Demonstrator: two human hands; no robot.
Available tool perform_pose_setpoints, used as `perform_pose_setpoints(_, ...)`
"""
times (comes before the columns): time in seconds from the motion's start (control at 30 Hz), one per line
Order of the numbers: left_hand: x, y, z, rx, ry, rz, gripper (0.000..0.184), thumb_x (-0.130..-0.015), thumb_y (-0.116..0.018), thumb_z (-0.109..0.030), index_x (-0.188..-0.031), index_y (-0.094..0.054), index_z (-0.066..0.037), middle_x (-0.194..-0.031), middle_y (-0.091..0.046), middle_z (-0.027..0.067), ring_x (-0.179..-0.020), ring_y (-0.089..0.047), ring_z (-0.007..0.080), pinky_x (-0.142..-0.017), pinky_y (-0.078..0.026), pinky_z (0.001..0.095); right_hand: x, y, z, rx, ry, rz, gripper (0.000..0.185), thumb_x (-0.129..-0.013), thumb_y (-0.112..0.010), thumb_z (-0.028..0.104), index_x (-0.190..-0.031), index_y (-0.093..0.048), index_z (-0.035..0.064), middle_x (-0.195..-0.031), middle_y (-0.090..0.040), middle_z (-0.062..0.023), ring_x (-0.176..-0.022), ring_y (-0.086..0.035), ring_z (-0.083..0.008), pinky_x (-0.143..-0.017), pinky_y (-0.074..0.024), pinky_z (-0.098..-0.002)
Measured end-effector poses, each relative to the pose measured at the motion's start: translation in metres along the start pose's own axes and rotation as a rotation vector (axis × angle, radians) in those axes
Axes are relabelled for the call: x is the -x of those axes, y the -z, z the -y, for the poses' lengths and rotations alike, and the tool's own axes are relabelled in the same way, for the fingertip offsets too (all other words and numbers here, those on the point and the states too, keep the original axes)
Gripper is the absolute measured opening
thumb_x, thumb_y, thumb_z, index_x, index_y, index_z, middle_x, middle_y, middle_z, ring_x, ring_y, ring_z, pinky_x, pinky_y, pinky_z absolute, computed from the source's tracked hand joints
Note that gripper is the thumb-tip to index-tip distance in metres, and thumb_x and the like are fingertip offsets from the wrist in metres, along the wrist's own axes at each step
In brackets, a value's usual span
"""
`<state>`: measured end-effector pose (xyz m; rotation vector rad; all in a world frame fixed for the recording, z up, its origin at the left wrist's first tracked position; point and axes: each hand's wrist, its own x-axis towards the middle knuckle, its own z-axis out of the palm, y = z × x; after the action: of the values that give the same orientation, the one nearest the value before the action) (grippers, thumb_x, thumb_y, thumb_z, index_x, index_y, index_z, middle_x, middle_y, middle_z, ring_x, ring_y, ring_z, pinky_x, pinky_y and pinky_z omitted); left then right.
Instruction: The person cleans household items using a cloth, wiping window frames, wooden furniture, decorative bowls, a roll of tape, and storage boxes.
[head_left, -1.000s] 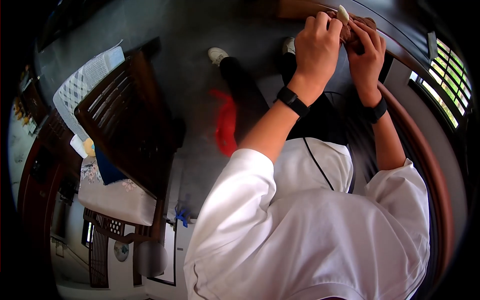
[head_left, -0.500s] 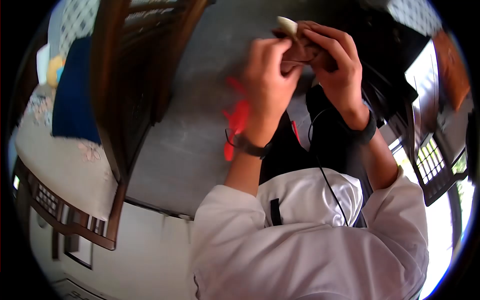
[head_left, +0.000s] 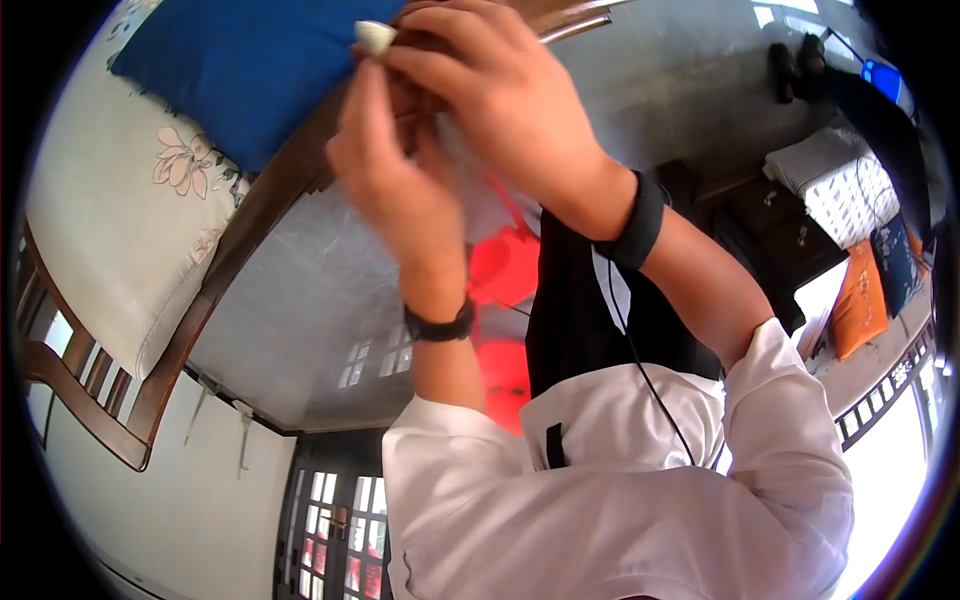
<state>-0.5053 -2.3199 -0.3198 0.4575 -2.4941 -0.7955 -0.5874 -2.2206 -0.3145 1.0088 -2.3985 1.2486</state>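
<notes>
My left hand (head_left: 390, 175) and my right hand (head_left: 510, 100) are raised close together near the top of the view. Their fingers are closed around a small brownish thing with a cream-white tip (head_left: 375, 38). The white tip sticks out to the left past the fingertips; most of the rest is hidden, so its kind is unclear. My left hand is slightly smeared by motion. Dark bands circle both wrists. Below my left hand, bright red things (head_left: 502, 268) of unclear kind show beside my dark trousers (head_left: 580, 310).
A wooden bench (head_left: 245, 245) at the left carries a blue cushion (head_left: 225, 75) and a cream flowered cushion (head_left: 120, 230). At the right are an orange cushion (head_left: 860, 300) and a dark cabinet (head_left: 770, 210). Another person's dark shoes (head_left: 785, 75) show at the top right.
The view has turned toward the bench and its blue cushion. Both hands, still closed on the brownish thing, have shifted left and up in view.
</notes>
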Motion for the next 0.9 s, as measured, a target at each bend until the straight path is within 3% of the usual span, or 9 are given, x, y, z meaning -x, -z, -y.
perform_pose_setpoints(0.03, -0.001, -0.011, -0.004, 0.0, 0.016, -0.085, 0.046, -0.08, -0.066, 0.006, -0.125, -0.065, -0.002, -0.107, -0.07, 0.0115, -0.089, -0.064, 0.0266, -0.076, -0.054, 0.035, -0.005, 0.005, -0.009, 0.0, 0.064, -0.007, 0.037, -0.069, -0.071, 0.008, -0.106, -0.073, 0.0115, -0.111, -0.064, -0.0026, -0.104, -0.058, -0.0252, -0.091, -0.0508, -0.0335)
perform_pose_setpoints(0.07, -0.003, -0.015, -0.012, 0.008, 0.037, -0.048, 0.048, -0.079, -0.066, 0.007, -0.126, -0.064, -0.003, -0.112, -0.07, 0.011, -0.091, -0.063, 0.0272, -0.081, -0.052, 0.0365, -0.004, 0.019, -0.017, -0.035, 0.015, 0.175, 0.048, -0.074, -0.068, 0.007, -0.121, -0.066, 0.0048, -0.124, -0.059, -0.0137, -0.116, -0.057, -0.0335, -0.099, -0.0484, -0.042)
perform_pose_setpoints(0.13, -0.007, -0.022, -0.027, 0.012, -0.019, -0.005, 0.047, -0.079, -0.066, 0.006, -0.125, -0.065, -0.004, -0.119, -0.068, 0.0106, -0.092, -0.063, 0.029, -0.084, -0.05, 0.0379, -0.002, 0.038, -0.032, 0.096, 0.065, 0.194, 0.047, -0.074, -0.071, 0.008, -0.12, -0.065, 0.0015, -0.123, -0.06, -0.0158, -0.114, -0.06, -0.0345, -0.096, -0.0512, -0.0424)
perform_pose_setpoints(0.17, -0.006, -0.03, -0.031, 0.064, -0.013, 0.011, 0.05, -0.079, -0.066, 0.005, -0.127, -0.063, -0.005, -0.125, -0.065, 0.0093, -0.092, -0.061, 0.0307, -0.084, -0.049, 0.0387, 0.0, 0.043, -0.032, 0.127, 0.015, 0.175, 0.053, -0.061, -0.075, -0.007, -0.112, -0.073, 0.0074, -0.121, -0.066, -0.009, -0.106, -0.063, -0.0281, -0.09, -0.0516, -0.037)
perform_pose_setpoints(0.47, -0.003, -0.015, -0.015, 0.161, 0.134, -0.021, 0.05, -0.078, -0.069, 0.003, -0.127, -0.063, -0.006, -0.124, -0.065, 0.0079, -0.092, -0.06, 0.0324, -0.081, -0.051, 0.0404, -0.009, 0.024, -0.017, 0.141, -0.001, 0.249, 0.053, -0.056, -0.071, -0.004, -0.106, -0.075, 0.0142, -0.114, -0.066, -0.0012, -0.096, -0.058, -0.0278, -0.085, -0.0493, -0.0365)
perform_pose_setpoints(0.53, 0.002, 0.01, 0.001, 0.087, 0.189, 0.012, 0.054, -0.075, -0.068, 0.007, -0.127, -0.064, -0.007, -0.123, -0.066, 0.0088, -0.098, -0.063, 0.0328, -0.085, -0.051, 0.0418, -0.005, 0.004, -0.004, 0.063, 0.005, 0.309, 0.056, -0.056, -0.073, -0.002, -0.11, -0.075, 0.0118, -0.117, -0.065, -0.0049, -0.102, -0.058, -0.0265, -0.088, -0.0456, -0.0371)
perform_pose_setpoints(0.63, 0.014, 0.042, 0.019, 0.026, 0.345, -0.004, 0.059, -0.073, -0.066, 0.018, -0.128, -0.063, -0.001, -0.127, -0.064, 0.0126, -0.108, -0.062, 0.0271, -0.076, -0.058, 0.0314, -0.008, -0.031, 0.023, -0.1, 0.039, 0.338, 0.053, -0.058, -0.075, 0.005, -0.111, -0.074, 0.0128, -0.115, -0.065, -0.0026, -0.099, -0.057, -0.0253, -0.085, -0.0453, -0.0369)
perform_pose_setpoints(0.8, 0.015, 0.075, 0.035, -0.107, 0.502, 0.004, 0.053, -0.08, -0.067, 0.016, -0.13, -0.061, 0.0, -0.117, -0.065, 0.0115, -0.084, -0.069, 0.016, -0.07, -0.058, 0.0273, -0.016, -0.067, 0.046, -0.286, 0.052, 0.397, 0.041, -0.071, -0.066, 0.014, -0.111, -0.071, 0.0096, -0.114, -0.061, -0.002, -0.1, -0.054, -0.0232, -0.085, -0.048, -0.0358)
perform_pose_setpoints(0.9, 0.01, 0.064, 0.018, -0.125, 0.518, 0.029, 0.056, -0.075, -0.068, 0.016, -0.128, -0.063, -0.001, -0.122, -0.066, 0.0133, -0.098, -0.068, 0.0225, -0.077, -0.058, 0.031, -0.024, -0.053, 0.023, -0.328, 0.107, 0.436, 0.04, -0.07, -0.066, 0.013, -0.11, -0.072, 0.0093, -0.114, -0.061, -0.0035, -0.101, -0.057, -0.0239, -0.086, -0.0482, -0.0358)
